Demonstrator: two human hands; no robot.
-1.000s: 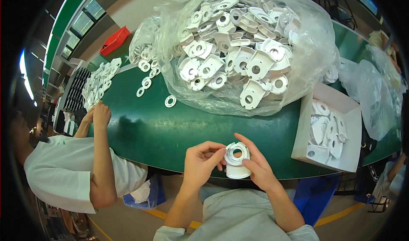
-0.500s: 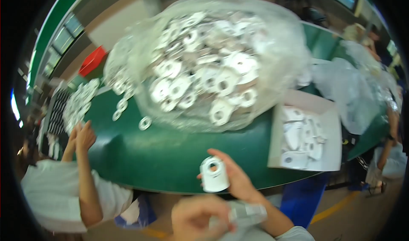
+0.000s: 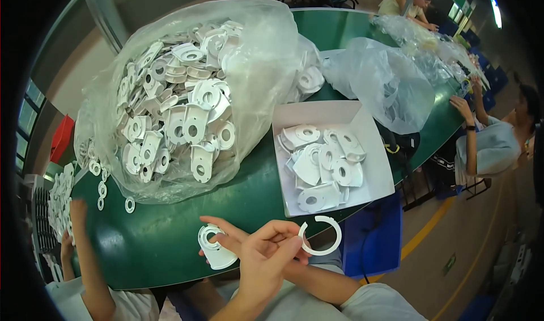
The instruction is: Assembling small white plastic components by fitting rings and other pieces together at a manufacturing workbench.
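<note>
My left hand (image 3: pixel 265 258) reaches up from the lower edge, its fingers closed on a thin white plastic ring (image 3: pixel 338 240) with a gap at its top. Behind it comes my right forearm from the lower right. My right hand (image 3: pixel 233 233), partly covered by the left, grips a white plastic plate-like part (image 3: pixel 220 258) with a rounded end and a round hole. Both hands are at the near edge of the green table (image 3: pixel 164 236). The ring and the plate are apart.
A large clear plastic bag (image 3: pixel 258 94) heaped with similar white parts fills the table's left. Right of it stands a white box (image 3: pixel 377 176) of such parts. Small rings (image 3: pixel 130 205) lie near the bag. A co-worker's arm (image 3: pixel 85 253) works at left; a blue bin (image 3: pixel 368 247) is below the edge.
The view has turned right, so the bag and box sit further left. My left hand has risen with the ring and now crosses in front of my right hand, which still holds the plate.
</note>
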